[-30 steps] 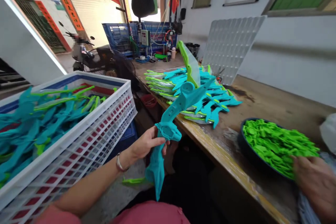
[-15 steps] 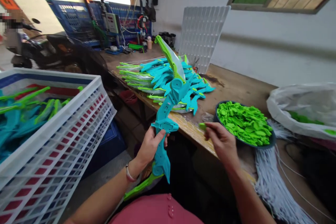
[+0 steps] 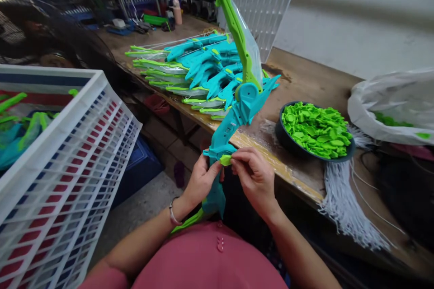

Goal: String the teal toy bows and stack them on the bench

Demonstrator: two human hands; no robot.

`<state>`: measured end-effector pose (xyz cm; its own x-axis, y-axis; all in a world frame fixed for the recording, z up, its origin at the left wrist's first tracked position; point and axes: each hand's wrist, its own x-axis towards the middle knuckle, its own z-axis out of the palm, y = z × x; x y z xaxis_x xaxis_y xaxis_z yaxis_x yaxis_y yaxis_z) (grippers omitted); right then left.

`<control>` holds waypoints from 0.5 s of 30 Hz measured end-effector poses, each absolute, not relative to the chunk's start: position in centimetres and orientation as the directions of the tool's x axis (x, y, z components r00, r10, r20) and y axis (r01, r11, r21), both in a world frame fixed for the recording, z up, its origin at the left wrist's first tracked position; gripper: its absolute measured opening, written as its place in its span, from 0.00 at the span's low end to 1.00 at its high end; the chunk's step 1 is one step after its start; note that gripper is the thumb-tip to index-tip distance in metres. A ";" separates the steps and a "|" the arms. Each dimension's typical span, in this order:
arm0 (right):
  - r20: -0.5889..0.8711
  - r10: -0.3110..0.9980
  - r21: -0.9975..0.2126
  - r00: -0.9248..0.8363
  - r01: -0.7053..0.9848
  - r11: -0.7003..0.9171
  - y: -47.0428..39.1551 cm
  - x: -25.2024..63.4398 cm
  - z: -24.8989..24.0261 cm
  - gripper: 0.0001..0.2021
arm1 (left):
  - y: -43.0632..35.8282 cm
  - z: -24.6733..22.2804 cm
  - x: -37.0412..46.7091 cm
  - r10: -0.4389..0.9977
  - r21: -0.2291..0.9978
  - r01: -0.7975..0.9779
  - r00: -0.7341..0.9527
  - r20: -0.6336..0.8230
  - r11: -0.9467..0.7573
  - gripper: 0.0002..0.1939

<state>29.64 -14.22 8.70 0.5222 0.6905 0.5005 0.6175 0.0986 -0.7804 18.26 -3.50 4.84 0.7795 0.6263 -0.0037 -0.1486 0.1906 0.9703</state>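
Observation:
A turquoise toy bow with lime-green limbs stands tilted in front of me, its lower end near my lap. My left hand is wrapped round its grip, just under the recess in the middle. Between thumb and fingers, my right hand pinches a small green plastic piece against that middle part. Whether the piece sits inside the recess I cannot tell. To the right, a dark round basin holds a heap of similar green pieces.
More toy bows lie piled on the wooden table. A white lattice crate with bows stands at left. White cords hang over the table edge beside a white plastic bag. A clear ribbed panel leans at the back.
My right hand has moved left from beside the basin, bringing the green piece to the bow's middle. The bow appears slightly higher and farther right, and my view has tipped down.

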 end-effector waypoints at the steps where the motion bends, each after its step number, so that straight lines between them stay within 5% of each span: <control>1: 0.511 0.681 -0.768 0.525 0.634 0.088 -14.3 29.6 8.7 0.04 | -3.5 4.9 18.2 0.623 0.970 -0.147 0.782 -0.006 0.194 0.15; 10: 0.663 0.592 -0.568 0.458 0.823 -0.001 -14.1 28.8 8.6 0.06 | -4.0 5.1 18.3 0.643 0.978 -0.181 0.763 0.071 0.108 0.17; 13: 0.643 0.596 -0.572 0.481 0.819 -0.044 -14.2 29.1 8.5 0.03 | -4.1 5.1 18.3 0.665 0.980 -0.173 0.744 0.068 0.093 0.17; 15: 0.572 0.638 -0.635 0.516 0.771 -0.054 -14.4 29.7 8.7 0.11 | -4.2 5.0 18.3 0.662 0.980 -0.173 0.747 0.062 0.103 0.16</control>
